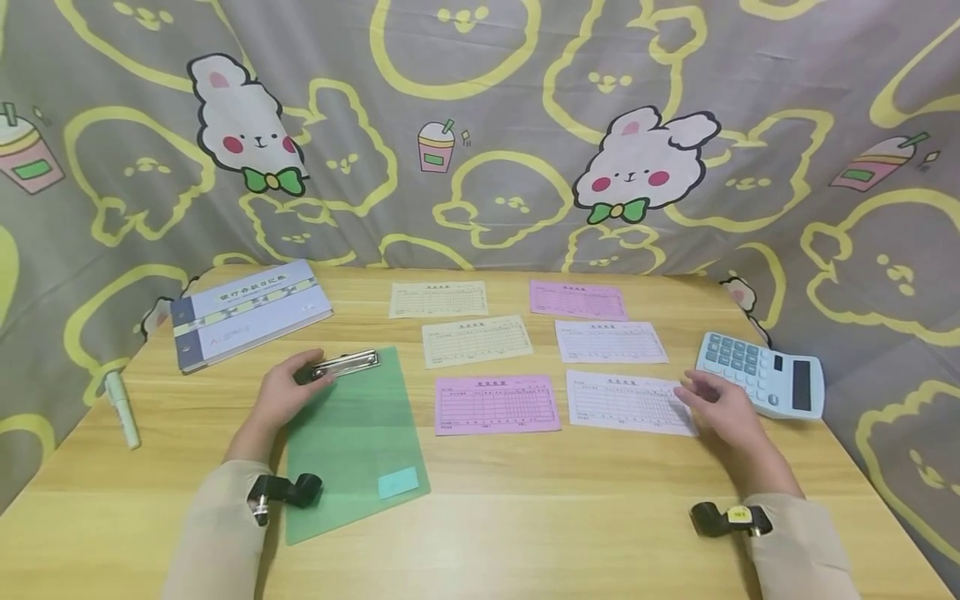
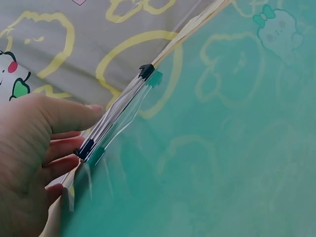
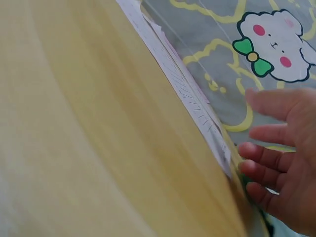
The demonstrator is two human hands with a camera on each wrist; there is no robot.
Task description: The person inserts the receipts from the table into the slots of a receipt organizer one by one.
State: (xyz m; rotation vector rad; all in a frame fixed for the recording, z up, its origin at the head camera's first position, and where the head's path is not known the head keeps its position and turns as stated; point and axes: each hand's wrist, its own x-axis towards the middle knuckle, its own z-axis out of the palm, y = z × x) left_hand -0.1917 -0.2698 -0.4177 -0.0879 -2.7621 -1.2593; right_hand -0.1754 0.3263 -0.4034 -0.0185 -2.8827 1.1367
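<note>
My left hand [image 1: 288,387] is at the upper left corner of a green clipboard [image 1: 352,454], beside its metal clip [image 1: 347,363]. In the left wrist view, the thumb and loosely bent fingers [image 2: 64,148] stand apart around the clip's end; whether they touch it I cannot tell. A small blue label [image 1: 398,482] is on the clipboard's lower right. My right hand [image 1: 723,408], fingers loosely bent and holding nothing, hovers at the right end of a white printed slip [image 1: 626,404]. Just beyond it lies a light blue calculator [image 1: 757,375].
Other printed slips lie in two columns: pink [image 1: 497,406], cream [image 1: 477,341], another cream [image 1: 438,299], white [image 1: 611,342] and pink [image 1: 577,299]. A blue account book [image 1: 252,312] rests at the back left, a capped marker [image 1: 122,410] at the left edge. Patterned cloth [image 1: 510,108] hangs around the table.
</note>
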